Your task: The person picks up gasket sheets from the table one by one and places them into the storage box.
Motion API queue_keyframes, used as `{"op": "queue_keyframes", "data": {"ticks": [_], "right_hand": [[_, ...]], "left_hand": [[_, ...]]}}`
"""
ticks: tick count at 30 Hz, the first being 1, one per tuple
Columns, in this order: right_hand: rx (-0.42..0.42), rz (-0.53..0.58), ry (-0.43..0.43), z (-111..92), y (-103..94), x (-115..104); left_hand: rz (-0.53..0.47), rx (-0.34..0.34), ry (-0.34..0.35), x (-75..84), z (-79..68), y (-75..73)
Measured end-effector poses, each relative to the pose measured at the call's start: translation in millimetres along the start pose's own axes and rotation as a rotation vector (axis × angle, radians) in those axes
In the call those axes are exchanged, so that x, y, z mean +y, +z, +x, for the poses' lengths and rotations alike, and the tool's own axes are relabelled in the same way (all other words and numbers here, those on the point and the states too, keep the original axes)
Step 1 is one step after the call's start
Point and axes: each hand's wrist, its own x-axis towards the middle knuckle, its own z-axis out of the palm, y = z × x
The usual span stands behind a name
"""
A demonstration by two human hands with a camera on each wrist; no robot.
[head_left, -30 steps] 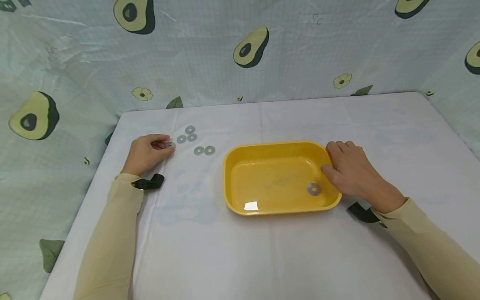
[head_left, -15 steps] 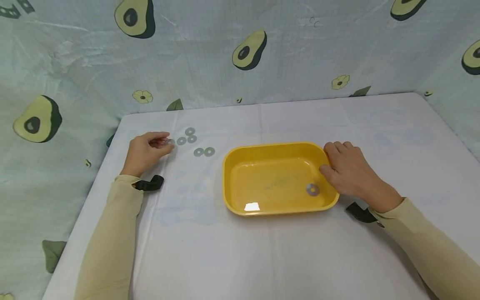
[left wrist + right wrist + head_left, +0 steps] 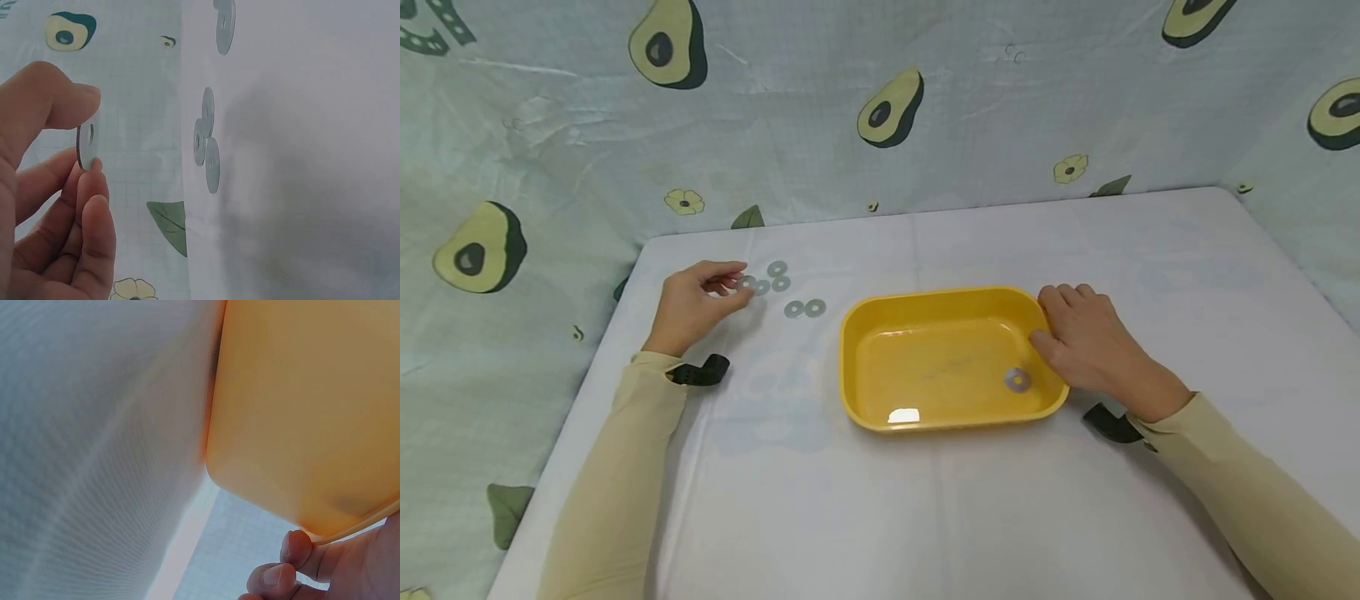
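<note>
My left hand [image 3: 688, 304] pinches a flat grey washer [image 3: 88, 144] between thumb and fingertips, lifted off the cloth in the left wrist view. Just right of it in the head view lies a cluster of three washers [image 3: 781, 284], and a touching pair [image 3: 794, 309] sits slightly nearer. My right hand [image 3: 1093, 346] grips the right end of a yellow rectangular tray [image 3: 850, 367], thumb over the rim and fingers outside. One washer [image 3: 1017, 380] rests inside the tray near that end. The right wrist view shows the tray's outer wall [image 3: 300, 412] with fingertips at its rim.
A white cloth [image 3: 880, 517] covers the table. Behind it and to the left hangs a pale green sheet [image 3: 790, 108] printed with avocados. Both wrists carry black straps, such as the left wrist strap [image 3: 700, 371].
My left hand has lifted slightly off the cloth with the washer. The right hand keeps its grip on the tray. The head view has shifted a little.
</note>
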Motion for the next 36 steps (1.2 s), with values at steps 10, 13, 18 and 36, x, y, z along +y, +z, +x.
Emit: {"op": "queue_keyframes", "data": {"ticks": [10, 13, 18, 36], "right_hand": [[-0.011, -0.002, 0.011, -0.1, -0.3, -0.1], [-0.014, 0.002, 0.015, 0.0, -0.2, -0.1], [-0.021, 0.009, 0.021, -0.2, 0.0, -0.6], [-0.036, 0.011, 0.038, 0.3, -1.3, -2.4]], "left_hand": [[0.031, 0.015, 0.134, 23.4, -0.6, -1.8], [0.038, -0.001, 0.164, 33.6, -2.0, -3.1], [0.079, -0.005, 0.221, 49.9, -2.7, -4.7], [0.088, -0.063, 0.415, 105.0, -3.8, -5.1]]}}
